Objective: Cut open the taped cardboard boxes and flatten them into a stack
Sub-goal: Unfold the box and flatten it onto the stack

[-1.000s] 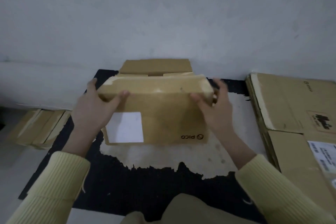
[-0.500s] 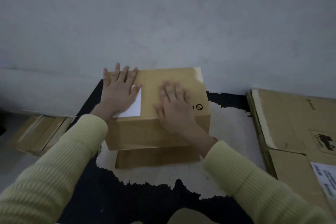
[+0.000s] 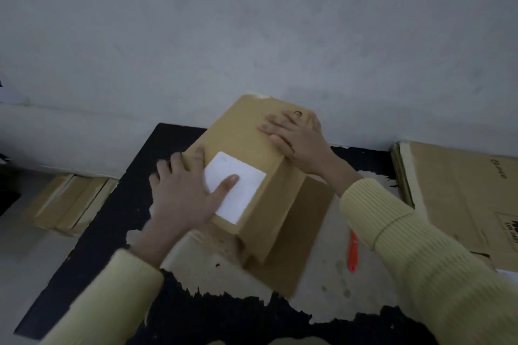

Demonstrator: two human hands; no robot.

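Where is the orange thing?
In the head view, the orange thing lies on the mat to the right of the box, close beside the right sleeve.

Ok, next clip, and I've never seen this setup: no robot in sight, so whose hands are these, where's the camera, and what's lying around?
No machine here. A person wears one wide-angle camera on the head, looking forward and down, so the picture shows their own arms in yellow sleeves. Both hands lie flat on a brown cardboard box: the left hand with its thumb on the white label, the right hand at the far end. Neither grips anything. The box sits on a torn black mat by a grey wall. An orange tool, probably the cutter, lies near the right arm. Flattened cardboard lies at the right, another pile at the left.
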